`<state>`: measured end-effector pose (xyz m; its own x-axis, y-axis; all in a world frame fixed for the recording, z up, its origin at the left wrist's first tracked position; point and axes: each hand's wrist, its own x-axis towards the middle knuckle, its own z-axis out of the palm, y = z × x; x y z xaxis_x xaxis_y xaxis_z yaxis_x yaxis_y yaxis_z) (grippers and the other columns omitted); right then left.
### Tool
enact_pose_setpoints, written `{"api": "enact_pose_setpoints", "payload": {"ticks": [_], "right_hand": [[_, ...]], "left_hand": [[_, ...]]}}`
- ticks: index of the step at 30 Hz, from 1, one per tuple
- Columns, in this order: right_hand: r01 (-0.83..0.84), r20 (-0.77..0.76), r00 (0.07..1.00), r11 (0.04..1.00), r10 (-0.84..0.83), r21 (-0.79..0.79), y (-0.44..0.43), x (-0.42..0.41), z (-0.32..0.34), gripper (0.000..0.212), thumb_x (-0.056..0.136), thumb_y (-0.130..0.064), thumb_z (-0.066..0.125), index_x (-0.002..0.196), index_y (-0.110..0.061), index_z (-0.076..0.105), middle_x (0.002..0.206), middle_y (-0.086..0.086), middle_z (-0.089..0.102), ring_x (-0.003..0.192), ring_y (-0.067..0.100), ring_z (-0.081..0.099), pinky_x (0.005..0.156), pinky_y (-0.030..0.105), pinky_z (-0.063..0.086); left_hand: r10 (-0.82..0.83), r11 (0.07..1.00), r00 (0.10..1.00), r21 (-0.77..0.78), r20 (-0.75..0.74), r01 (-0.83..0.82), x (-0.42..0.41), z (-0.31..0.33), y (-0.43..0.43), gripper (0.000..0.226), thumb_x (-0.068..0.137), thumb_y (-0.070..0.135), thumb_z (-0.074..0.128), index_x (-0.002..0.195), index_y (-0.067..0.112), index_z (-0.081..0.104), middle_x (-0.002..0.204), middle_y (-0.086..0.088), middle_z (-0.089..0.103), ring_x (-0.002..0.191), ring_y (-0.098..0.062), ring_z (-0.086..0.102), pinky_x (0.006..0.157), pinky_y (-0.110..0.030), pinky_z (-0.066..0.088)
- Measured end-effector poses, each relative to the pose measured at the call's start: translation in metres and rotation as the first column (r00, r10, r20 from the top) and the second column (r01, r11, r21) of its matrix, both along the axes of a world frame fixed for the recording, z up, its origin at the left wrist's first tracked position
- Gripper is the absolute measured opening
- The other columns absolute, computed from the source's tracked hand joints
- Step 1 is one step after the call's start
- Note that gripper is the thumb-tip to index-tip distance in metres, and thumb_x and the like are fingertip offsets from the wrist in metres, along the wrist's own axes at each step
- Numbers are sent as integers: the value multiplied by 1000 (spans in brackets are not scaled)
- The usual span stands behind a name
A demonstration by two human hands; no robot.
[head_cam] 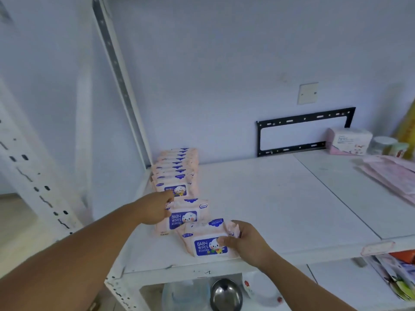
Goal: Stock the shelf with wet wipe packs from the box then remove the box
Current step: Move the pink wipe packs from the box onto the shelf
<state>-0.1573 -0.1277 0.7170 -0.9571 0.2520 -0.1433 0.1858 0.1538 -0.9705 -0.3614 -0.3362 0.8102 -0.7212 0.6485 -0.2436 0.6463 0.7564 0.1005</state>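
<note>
**Shelf** (280, 209): white board w/ a seam across it; largest item, mostly bare toward the R.

**Row of wet wipe packs** (177, 169): rear L corner, beside the upright post (125, 90). The packs stand on edge, labels fwd, each touching the next. Count unclear, approx. seven or eight.

**Surroundings:** black wall bracket (303, 133) behind the shelf, centre-R. Flat pink packets (393, 176), a tissue pack (349, 140) and jars (381, 144) sit at far R, well apart from the row. Nothing lies between the row and the shelf's front edge except the packs being placed.

**Middle pack** (186, 217): just in front of the row, standing on edge. The L hand (155, 209) has its fingers curled round the pack's L end.

**Front pack** (210, 243): near the front edge, tilted, label up. The R hand (244, 241) pinches its R end, thumb on the label.

**Steel bowl** (225, 295): on the level below.

**Status (judged):** stocking is well under way but not finished. Both held packs need closing up to the row. The box is not in view, so the stock left cannot be told, and box removal is not yet done.
</note>
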Motion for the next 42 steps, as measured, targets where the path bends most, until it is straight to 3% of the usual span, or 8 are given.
{"api": "enact_pose_setpoints", "payload": {"ticks": [12, 15, 20, 24, 26, 28, 34, 42], "right_hand": [[-25, -4, 1000, 998, 25, 60, -26, -115, -14, 28, 80, -13, 81, 99, -32, 72, 95, -19, 77, 87, 2, 73, 80, 23, 56], [-41, 11, 999, 996, 40, 78, -25, -145, -18, 41, 79, -23, 82, 117, -32, 69, 106, -16, 76, 95, 4, 72, 88, 27, 57], [-10, -13, 1000, 995, 12, 96, -21, -185, -19, 36, 85, -21, 79, 118, -29, 67, 106, -15, 73, 92, 2, 69, 68, 7, 48], [16, -20, 1000, 991, -13, 131, -22, -206, -23, 26, 86, -22, 76, 107, -31, 63, 97, -18, 69, 85, -4, 66, 70, 13, 48], [34, -18, 999, 989, -32, 143, -23, -213, -27, 28, 86, -26, 75, 110, -28, 63, 102, -15, 71, 88, 0, 68, 68, 12, 48], [52, -24, 999, 982, -48, 182, -23, -218, -31, 36, 85, -31, 74, 119, -29, 63, 110, -11, 72, 94, 3, 69, 72, 16, 51], [77, -8, 996, 874, -84, 480, -24, -230, -37, 41, 83, -50, 72, 118, -31, 60, 112, -9, 71, 99, 14, 68, 87, 40, 58], [66, 9, 997, 902, -77, 426, -25, -226, -34, 47, 76, -56, 77, 114, -34, 58, 111, -13, 70, 97, 9, 68, 87, 36, 59]], "left_hand": [[60, 996, 998, 61, -36, -58, -75, -27, -3, 22, 92, 27, 65, 102, 20, 47, 100, -3, 59, 87, -20, 54, 69, -28, 38], [80, 995, 996, 58, -50, -77, -92, -28, 2, 19, 95, 26, 62, 108, 17, 52, 108, -8, 62, 87, -18, 52, 72, -26, 36], [155, 984, 985, 104, -71, -147, -119, -29, 8, 20, 94, 13, 57, 114, 13, 58, 116, -10, 64, 89, -20, 53, 74, -28, 39], [227, 947, 974, 237, -16, -217, -128, -27, 14, 21, 93, 37, 62, 104, 19, 61, 103, 0, 66, 91, -20, 63, 77, -34, 51], [231, 923, 971, 301, 66, -240, -128, -28, 14, 46, 79, 64, 67, 102, 24, 61, 100, 8, 63, 91, -17, 64, 75, -34, 53], [179, 971, 983, 157, 38, -183, -125, -33, 12, 87, 53, 82, 71, 120, 30, 51, 118, 11, 48, 107, -14, 53, 87, -36, 53], [82, 996, 972, -4, -219, -85, -136, -47, 15, 95, 54, 71, 82, 129, 32, 37, 133, 2, 39, 117, -19, 47, 94, -38, 52], [97, 992, 935, -44, -341, -119, -123, -49, 16, 96, 55, 73, 80, 129, 29, 36, 130, -1, 44, 110, -22, 54, 90, -40, 52]]}}
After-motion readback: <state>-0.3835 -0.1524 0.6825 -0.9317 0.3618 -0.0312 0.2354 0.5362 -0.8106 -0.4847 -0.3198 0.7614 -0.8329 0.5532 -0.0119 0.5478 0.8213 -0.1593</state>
